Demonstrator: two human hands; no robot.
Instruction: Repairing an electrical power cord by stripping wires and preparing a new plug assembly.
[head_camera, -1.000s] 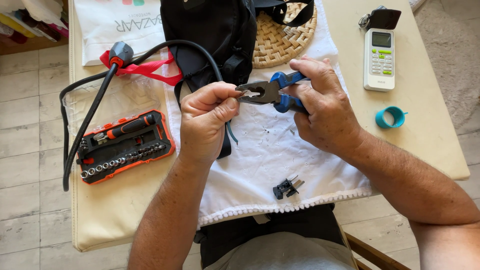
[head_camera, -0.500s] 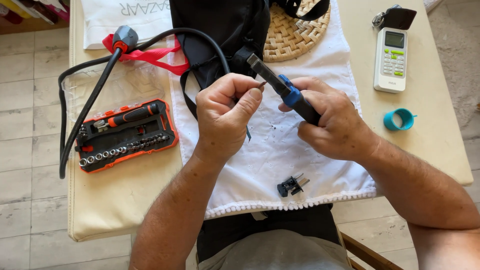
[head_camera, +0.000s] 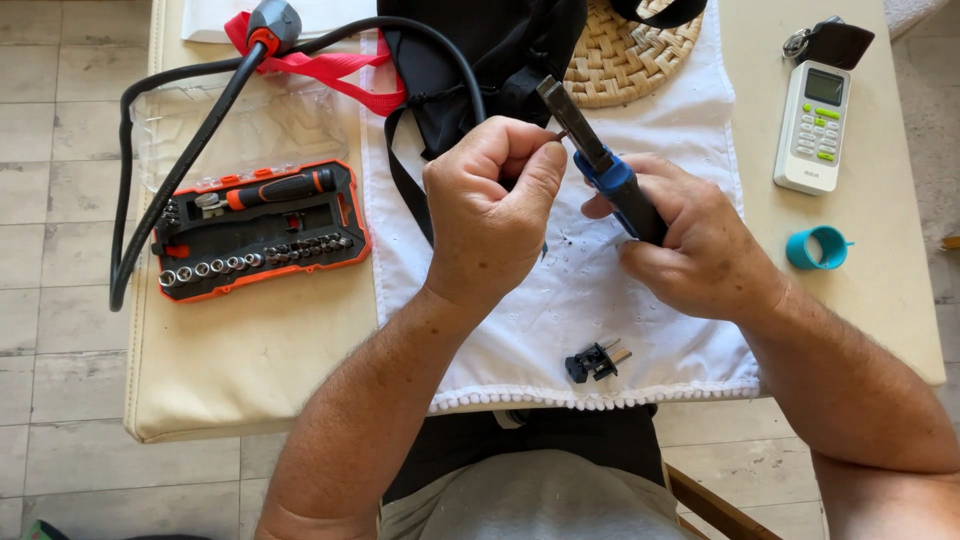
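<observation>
At about nine o'clock on the cream padded tabletop (head_camera: 250, 370) lies one open orange-rimmed black plastic tool case (head_camera: 262, 232), rectangular, holding a black-and-orange screwdriver handle along its top and a row of small shiny metal sockets along its bottom; its clear plastic lid (head_camera: 245, 125) lies just above it. At two o'clock rests one white oblong remote control (head_camera: 812, 125) with a small grey screen and green buttons, a dark leather key fob (head_camera: 835, 42) touching its top end. One teal plastic ring (head_camera: 818, 247) sits at three o'clock. In the centre, over a white embroidered cloth with a bobbled hem (head_camera: 600, 310), the left hand (head_camera: 495, 210) is curled into a tight fist, thumb and forefinger pinched on a thin wire end (head_camera: 560, 134) at the tip of the pliers. The right hand (head_camera: 690, 240) is wrapped fully round the blue-and-black rubbery handles of one pair of steel pliers (head_camera: 590, 155), whose narrow closed nose points toward eleven o'clock. A small black plastic plug piece with metal pins (head_camera: 596, 361) lies on the cloth at six o'clock. At twelve o'clock sit one round woven wicker mat (head_camera: 625, 55), a black fabric bag with straps (head_camera: 480, 60), a red ribbon (head_camera: 330, 72) and a looping black rubber hose (head_camera: 170, 190).
</observation>
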